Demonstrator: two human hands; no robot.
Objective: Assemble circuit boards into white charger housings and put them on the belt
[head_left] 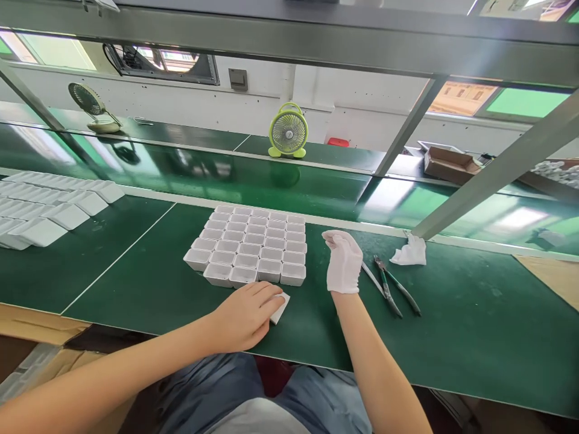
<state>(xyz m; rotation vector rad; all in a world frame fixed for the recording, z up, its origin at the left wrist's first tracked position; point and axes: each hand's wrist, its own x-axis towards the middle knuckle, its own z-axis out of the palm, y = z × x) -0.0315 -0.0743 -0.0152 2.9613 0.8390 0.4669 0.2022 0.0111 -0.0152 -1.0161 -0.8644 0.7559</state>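
Note:
My bare left hand [246,316] is closed over a small white box [281,308] at the near side of the green table, its fingers covering most of it. Just beyond that hand, small white open-topped boxes [246,261] stand in close rows. My right hand [344,262], in a white glove, is raised to the right of the rows. Its fingers are bent and pressed together, and whatever they may hold is hidden. Beside the right hand lie green-handled pliers [394,286] and a thin white strip [373,280].
More white boxes [63,222] stand in rows at the far left. A crumpled white cloth [409,251] lies at the right, near a slanted metal post [493,172]. Behind the table are a green fan [288,131], another fan [90,105] and a cardboard box [452,164].

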